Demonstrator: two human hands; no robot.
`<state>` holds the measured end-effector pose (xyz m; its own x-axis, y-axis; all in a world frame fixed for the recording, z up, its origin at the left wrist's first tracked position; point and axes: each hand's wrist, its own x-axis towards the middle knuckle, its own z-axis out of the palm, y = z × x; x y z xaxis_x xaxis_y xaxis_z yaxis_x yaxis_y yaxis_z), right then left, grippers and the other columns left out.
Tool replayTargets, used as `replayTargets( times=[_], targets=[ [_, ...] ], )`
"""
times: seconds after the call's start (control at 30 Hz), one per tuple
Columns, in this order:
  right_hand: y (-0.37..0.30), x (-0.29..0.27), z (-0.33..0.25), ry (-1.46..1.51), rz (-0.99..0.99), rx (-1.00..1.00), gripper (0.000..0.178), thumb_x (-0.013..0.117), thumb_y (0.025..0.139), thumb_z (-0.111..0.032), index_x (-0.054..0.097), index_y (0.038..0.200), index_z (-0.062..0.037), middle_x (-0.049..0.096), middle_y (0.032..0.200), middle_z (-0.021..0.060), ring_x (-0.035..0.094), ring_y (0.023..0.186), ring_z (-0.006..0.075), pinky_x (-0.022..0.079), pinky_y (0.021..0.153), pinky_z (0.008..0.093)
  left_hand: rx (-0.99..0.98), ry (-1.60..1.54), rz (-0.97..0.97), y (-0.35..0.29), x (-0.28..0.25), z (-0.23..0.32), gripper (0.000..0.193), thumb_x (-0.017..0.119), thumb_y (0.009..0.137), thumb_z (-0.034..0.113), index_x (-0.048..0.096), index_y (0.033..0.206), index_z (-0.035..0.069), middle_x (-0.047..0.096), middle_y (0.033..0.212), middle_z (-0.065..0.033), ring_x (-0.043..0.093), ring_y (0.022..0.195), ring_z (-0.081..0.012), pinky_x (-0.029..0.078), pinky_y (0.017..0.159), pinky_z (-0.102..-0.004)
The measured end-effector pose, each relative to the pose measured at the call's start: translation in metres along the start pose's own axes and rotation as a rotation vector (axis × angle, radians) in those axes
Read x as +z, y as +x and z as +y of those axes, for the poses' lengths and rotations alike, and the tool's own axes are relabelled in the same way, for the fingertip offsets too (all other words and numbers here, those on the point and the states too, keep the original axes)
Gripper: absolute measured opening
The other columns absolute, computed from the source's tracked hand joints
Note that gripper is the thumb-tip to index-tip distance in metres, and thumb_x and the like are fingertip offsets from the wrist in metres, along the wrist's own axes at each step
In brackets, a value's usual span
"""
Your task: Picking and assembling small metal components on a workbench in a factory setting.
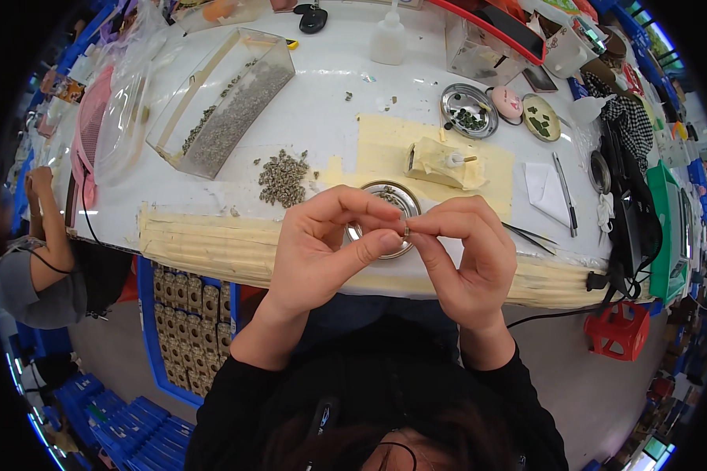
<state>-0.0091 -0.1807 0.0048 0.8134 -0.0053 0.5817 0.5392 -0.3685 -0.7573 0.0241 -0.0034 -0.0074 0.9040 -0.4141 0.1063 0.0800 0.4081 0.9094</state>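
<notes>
Both of my hands meet above the table's near edge. My left hand and my right hand each have thumb and forefinger drawn together around a tiny metallic piece. Its exact kind is too small to tell, and the fingertips cover part of it. Just behind and beneath the fingers lies a round metal dish with small bits in it, partly hidden by my hands. A pile of small grey-brown metal parts sits left of the dish.
A clear plastic box of small parts stands far left. Behind the dish is a taped block. Tweezers, a pen and a metal dish of dark green pieces lie right. A blue crate sits below the edge; another person is left.
</notes>
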Motion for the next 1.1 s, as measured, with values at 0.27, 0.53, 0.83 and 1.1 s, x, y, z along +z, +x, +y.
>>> replayTargets(
  times=[0.27,0.53,0.83,1.1],
  targets=[
    [-0.004,-0.001,0.0,-0.047,0.023,-0.053,0.024,0.075,0.076,0.008,0.073,0.098,-0.0027,0.065,0.086,0.0082,0.064,0.071,0.0169,0.05,0.06,0.0261,0.069,0.113,0.006,-0.002,0.002,-0.004,0.013,0.073,0.085,0.0,0.072,0.098,-0.003,0.072,0.091,-0.009,0.063,0.083,-0.0114,0.047,0.078,-0.0264],
    [-0.011,0.004,0.003,0.099,0.078,0.111,0.019,0.072,0.079,0.008,0.072,0.097,0.001,0.068,0.085,0.0096,0.064,0.071,0.0166,0.05,0.063,0.0252,0.643,1.055,0.112,0.002,0.005,0.002,0.017,0.078,0.077,0.006,0.073,0.093,0.01,0.07,0.084,0.0005,0.06,0.072,-0.0146,0.033,0.075,-0.031],
    [-0.019,0.003,0.001,0.413,0.017,0.373,0.014,0.065,0.09,0.003,0.067,0.103,0.0054,0.068,0.095,0.0104,0.066,0.08,0.0124,0.055,0.072,0.0248,0.736,1.181,0.143,-0.001,0.009,0.001,0.02,0.081,0.074,0.01,0.074,0.093,0.01,0.07,0.086,0.0019,0.059,0.073,-0.0145,0.031,0.075,-0.0317],
    [-0.02,0.003,0.002,0.585,-0.015,0.491,0.014,0.061,0.094,0.0,0.064,0.106,0.0059,0.068,0.095,0.0083,0.065,0.079,0.0101,0.055,0.072,0.0246,0.716,1.204,0.131,-0.003,0.011,0.003,0.021,0.079,0.075,0.007,0.074,0.095,0.009,0.071,0.087,0.0018,0.058,0.074,-0.0152,0.032,0.077,-0.031]
  ],
)
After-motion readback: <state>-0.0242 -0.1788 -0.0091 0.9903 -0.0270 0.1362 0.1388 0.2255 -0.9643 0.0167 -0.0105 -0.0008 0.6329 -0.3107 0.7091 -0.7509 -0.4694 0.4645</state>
